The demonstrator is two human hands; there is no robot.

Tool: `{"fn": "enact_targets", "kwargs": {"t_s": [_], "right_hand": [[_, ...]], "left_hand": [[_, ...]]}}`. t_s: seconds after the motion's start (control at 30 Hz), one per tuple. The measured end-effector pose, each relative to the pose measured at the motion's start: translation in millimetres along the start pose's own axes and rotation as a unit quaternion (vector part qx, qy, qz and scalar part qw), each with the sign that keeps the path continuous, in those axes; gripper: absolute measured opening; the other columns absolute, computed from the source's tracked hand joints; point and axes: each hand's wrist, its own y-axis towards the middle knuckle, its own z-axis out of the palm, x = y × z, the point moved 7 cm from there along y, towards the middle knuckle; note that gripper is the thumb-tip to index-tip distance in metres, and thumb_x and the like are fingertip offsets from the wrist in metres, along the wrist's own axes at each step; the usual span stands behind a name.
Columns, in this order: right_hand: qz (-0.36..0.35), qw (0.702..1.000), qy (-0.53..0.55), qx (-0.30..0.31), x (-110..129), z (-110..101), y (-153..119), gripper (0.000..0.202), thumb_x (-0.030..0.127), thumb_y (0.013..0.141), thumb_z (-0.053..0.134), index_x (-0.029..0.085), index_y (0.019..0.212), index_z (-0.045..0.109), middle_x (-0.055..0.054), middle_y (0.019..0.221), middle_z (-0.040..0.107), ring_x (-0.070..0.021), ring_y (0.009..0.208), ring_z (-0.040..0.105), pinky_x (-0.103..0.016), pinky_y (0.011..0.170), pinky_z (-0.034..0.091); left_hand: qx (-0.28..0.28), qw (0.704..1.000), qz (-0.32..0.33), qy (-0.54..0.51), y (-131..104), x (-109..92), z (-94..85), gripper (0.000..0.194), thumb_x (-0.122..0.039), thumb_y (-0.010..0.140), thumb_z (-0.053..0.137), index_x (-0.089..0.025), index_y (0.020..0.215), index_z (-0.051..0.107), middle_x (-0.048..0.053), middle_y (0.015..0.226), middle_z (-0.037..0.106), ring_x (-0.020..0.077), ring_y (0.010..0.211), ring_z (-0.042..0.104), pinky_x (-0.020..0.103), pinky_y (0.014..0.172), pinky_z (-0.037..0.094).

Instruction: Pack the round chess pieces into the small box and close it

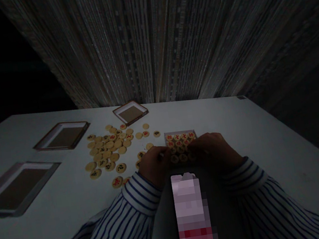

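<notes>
A small box (180, 135) filled with round wooden chess pieces marked in red stands on the white table (272, 150) in front of me. My left hand (153, 164) rests on the box's left side, its fingers curled onto the pieces. My right hand (213, 149) covers the box's right side in the same way. I cannot tell whether either hand pinches a piece. Both wrists wear blue-striped white sleeves. A loose heap of several wooden pieces (110, 149) with red and black marks lies left of the box.
Three shallow box trays lie on the table: one at the near left (17, 188), one further back (62, 134), a smaller one (130, 112) behind the heap. A dark striped curtain (165, 34) hangs behind the table. A pixelated block (193, 214) sits near me.
</notes>
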Motion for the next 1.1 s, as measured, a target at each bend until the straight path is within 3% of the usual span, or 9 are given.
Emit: {"fn": "enact_targets", "kwargs": {"t_s": [0.37,0.57,1.1], "right_hand": [[0.005,0.998,0.048,-0.042,-8.2,-5.1,-4.5,0.013,0.026,0.079,0.051,0.024,0.079,0.064,-0.001,0.079,0.067,-0.0169,0.078,0.057,-0.036,0.074,0.037],[-0.051,0.993,0.075,-0.072,-6.9,-15.5,-9.7,0.014,0.027,0.076,0.054,0.023,0.085,0.064,-0.004,0.094,0.066,-0.0186,0.087,0.056,-0.037,0.076,0.038],[-0.069,0.993,0.072,-0.057,-4.0,-4.6,-11.5,0.014,0.032,0.071,0.060,0.024,0.082,0.064,-0.003,0.101,0.063,-0.0216,0.092,0.054,-0.042,0.077,0.040]], "left_hand": [[0.003,1.000,-0.010,0.005,1.0,-0.1,0.1,0.021,-0.028,0.079,0.048,-0.017,0.081,0.066,0.004,0.072,0.065,0.0147,0.064,0.060,0.026,0.058,0.047],[0.013,1.000,-0.015,0.006,0.2,3.3,2.3,0.022,-0.028,0.079,0.050,-0.015,0.084,0.066,0.006,0.073,0.066,0.0154,0.065,0.060,0.026,0.058,0.046],[0.005,1.000,-0.012,0.020,1.4,4.8,3.3,0.015,-0.021,0.075,0.054,-0.015,0.081,0.067,0.004,0.070,0.064,0.0146,0.064,0.059,0.026,0.058,0.047]]}}
